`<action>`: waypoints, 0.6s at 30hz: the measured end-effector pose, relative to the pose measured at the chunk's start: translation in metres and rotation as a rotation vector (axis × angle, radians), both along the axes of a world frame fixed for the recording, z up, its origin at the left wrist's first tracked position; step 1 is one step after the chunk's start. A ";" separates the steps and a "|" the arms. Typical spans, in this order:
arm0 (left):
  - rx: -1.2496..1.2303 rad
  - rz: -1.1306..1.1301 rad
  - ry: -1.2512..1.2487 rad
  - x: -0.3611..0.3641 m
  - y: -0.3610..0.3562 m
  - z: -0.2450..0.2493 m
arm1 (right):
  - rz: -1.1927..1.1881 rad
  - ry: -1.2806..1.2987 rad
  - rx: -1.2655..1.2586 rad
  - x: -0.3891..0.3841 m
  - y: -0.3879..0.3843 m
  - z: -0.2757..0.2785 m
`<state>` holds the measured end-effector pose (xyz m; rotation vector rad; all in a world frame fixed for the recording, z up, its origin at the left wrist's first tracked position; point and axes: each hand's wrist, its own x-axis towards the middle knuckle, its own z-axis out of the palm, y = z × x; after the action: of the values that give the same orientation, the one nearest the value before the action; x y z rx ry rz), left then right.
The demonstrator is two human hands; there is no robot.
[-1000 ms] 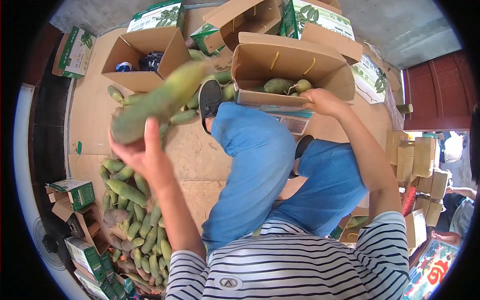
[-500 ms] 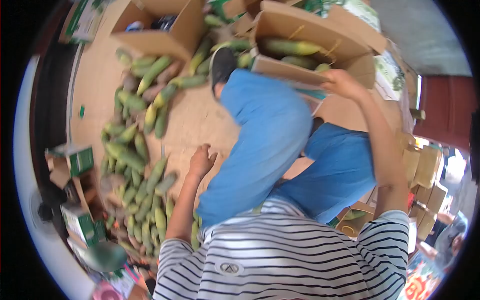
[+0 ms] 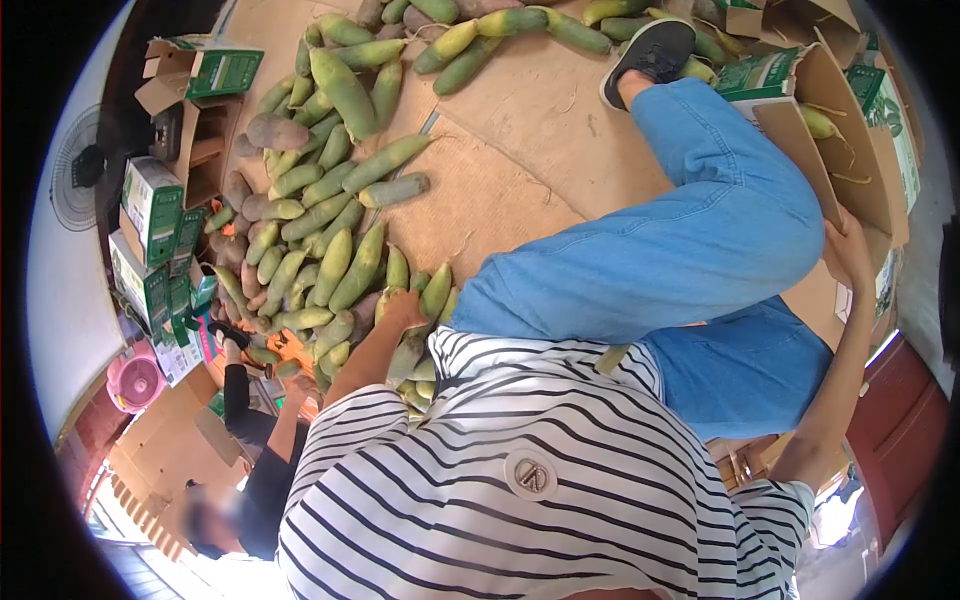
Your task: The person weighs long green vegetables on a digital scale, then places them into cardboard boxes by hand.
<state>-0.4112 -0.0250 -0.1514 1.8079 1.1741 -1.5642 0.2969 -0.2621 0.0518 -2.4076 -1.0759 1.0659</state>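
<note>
L hand (image 3: 403, 308) sits low on the pile (image 3: 320, 230) at 9 o'clock; can't tell if its fingers grip anything. R hand (image 3: 848, 250) at 3 o'clock, fingers curled over box (image 3: 860, 170) edge. Only a few fruit (image 3: 818, 121) show inside. Most of the pile looks unpacked, so prob. early on.

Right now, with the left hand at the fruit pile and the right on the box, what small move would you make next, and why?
I would probably close the left hand around the green fruit beside it and lift it. That hand rests on the pile, while the right hand holds the edge of the cardboard box, which looks to have room.
</note>
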 end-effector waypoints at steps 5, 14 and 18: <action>0.083 -0.010 0.013 0.011 -0.012 0.012 | -0.039 0.025 0.033 -0.004 0.002 0.002; 0.312 -0.067 -0.102 0.016 -0.026 -0.009 | 0.042 0.014 -0.020 0.001 0.005 0.000; 0.509 0.099 -0.419 0.059 0.005 -0.027 | -0.006 0.048 0.007 -0.002 0.006 0.000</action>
<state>-0.3524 -0.0198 -0.1784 2.2071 1.5041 -0.8070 0.2953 -0.2559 0.0523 -2.3663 -1.0541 1.1107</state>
